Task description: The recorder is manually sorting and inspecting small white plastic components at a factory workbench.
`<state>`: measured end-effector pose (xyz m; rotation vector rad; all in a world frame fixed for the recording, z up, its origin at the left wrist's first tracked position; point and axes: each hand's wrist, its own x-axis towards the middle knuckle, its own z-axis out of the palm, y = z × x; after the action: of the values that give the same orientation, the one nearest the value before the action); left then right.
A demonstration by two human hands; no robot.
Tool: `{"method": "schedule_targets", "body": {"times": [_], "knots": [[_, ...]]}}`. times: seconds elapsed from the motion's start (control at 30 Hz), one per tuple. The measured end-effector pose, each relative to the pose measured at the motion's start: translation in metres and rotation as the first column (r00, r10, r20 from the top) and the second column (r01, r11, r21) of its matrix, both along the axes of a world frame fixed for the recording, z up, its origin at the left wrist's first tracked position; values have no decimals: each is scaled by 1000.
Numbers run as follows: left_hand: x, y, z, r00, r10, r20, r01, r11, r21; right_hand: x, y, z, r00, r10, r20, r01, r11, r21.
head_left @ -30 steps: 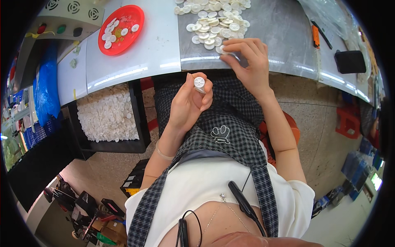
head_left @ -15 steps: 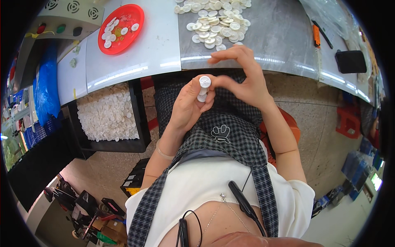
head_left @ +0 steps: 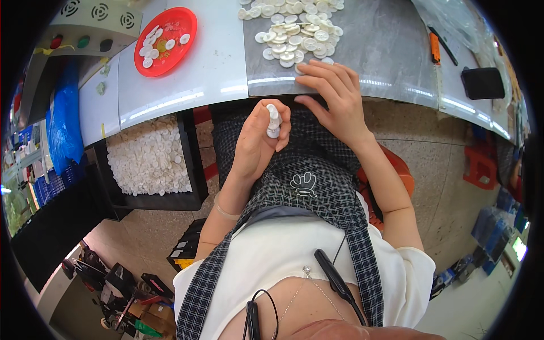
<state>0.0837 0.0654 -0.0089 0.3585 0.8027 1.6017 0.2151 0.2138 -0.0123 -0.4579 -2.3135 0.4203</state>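
Observation:
My left hand is closed around a few small round white plastic discs, which show between thumb and fingers in front of my apron. To its right, my right hand reaches over the table's near edge, fingers spread and thumb apart, with nothing visible in it. Its fingertips are at a loose white disc on the grey tabletop; whether they touch it I cannot tell. Just beyond lies a spread pile of the same white discs.
A red plate with several discs stands on the table's left part. Below the edge, a black bin holds a heap of white discs. At right lie an orange cutter and a black phone. A control box stands far left.
My right hand has moved away from the left one, toward the disc pile, its fingers spreading. The left hand has turned, so its discs now show more edge-on.

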Motion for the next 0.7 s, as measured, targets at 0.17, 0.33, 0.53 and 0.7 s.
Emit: {"method": "schedule_targets", "body": {"times": [0.17, 0.33, 0.53, 0.7], "knots": [[1, 2, 3, 999, 21, -37, -23, 999, -42, 11, -4, -13, 998, 61, 9, -61, 997, -56], [2, 2, -3, 990, -129, -65, 120, 985, -125, 4, -23, 13, 965, 11, -261, -213, 610, -763], [2, 0, -6, 981, -175, 78, 178, 984, -29, -7, -21, 21, 982, 146, -119, -189, 769, -611], [-1, 1, -2, 978, -142, 152, 148, 989, -29, -37, 12, 1, 994, -91, -64, 87, 994, -73]]}}
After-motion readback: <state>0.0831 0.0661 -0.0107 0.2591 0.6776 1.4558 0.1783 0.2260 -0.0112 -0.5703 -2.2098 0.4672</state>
